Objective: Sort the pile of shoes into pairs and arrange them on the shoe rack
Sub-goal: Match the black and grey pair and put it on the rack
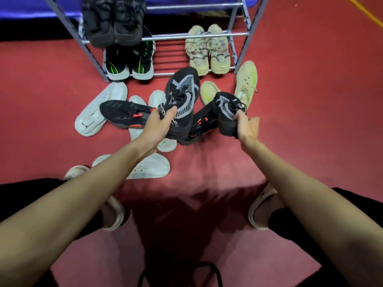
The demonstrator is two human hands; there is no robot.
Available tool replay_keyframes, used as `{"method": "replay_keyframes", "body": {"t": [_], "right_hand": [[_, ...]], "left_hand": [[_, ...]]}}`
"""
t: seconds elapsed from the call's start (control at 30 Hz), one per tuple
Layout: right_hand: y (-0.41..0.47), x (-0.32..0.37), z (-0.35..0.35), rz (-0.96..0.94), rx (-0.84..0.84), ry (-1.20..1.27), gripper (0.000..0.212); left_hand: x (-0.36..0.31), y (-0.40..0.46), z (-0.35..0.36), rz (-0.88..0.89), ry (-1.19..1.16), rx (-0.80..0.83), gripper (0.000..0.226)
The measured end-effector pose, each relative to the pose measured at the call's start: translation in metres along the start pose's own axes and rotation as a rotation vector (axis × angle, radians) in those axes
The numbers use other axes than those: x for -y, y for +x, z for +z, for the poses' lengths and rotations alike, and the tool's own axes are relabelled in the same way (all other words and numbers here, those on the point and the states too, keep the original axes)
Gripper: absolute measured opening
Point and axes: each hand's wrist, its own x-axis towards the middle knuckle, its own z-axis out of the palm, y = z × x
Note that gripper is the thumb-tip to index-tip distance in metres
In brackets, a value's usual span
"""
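- Black-and-grey sneaker (pixel 182 94): left hand (pixel 158 123) grips its collar; light, soft knit (judged).
- Matching sneaker (pixel 226 112): right hand (pixel 245 126) pinches its heel.

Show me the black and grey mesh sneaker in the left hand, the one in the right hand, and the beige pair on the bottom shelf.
Left-hand black and grey mesh sneaker (pixel 183 90): head view, toe mesh.
Right-hand black and grey mesh sneaker (pixel 224 104): head view, upper.
Beige sneaker pair (pixel 207 52): head view, where the two shoes meet.
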Motion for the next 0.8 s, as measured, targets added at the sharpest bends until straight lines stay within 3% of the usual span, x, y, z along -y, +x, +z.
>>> {"method": "replay_keyframes", "body": {"t": [0.1,0.23,0.4,0.6,0.73,0.8], "right_hand": [[-0.009,0.046,-0.008,-0.029,0.075,0.078,0.065],[-0.02,0.087,-0.011,-0.15,0.21,0.208,0.017],[-0.018,0.124,0.0,-0.21,0.33,0.334,0.017],[0.025,0.158,0.028,-0.275,0.262,0.221,0.036],[0.063,0.178,0.048,-0.313,0.261,0.192,0.016],[0.081,0.189,0.057,-0.334,0.266,0.193,0.016]], "left_hand": [[-0.027,-0.003,-0.014,0.046,-0.022,0.043,0.045],[-0.059,0.005,-0.028,0.059,-0.102,0.061,0.041],[-0.094,0.036,-0.035,0.044,-0.277,0.134,0.031],[-0.123,0.081,-0.026,0.026,-0.321,0.16,0.039],[-0.133,0.121,-0.015,0.0,-0.343,0.164,0.04],[-0.136,0.141,-0.01,-0.004,-0.358,0.149,0.04]]}}
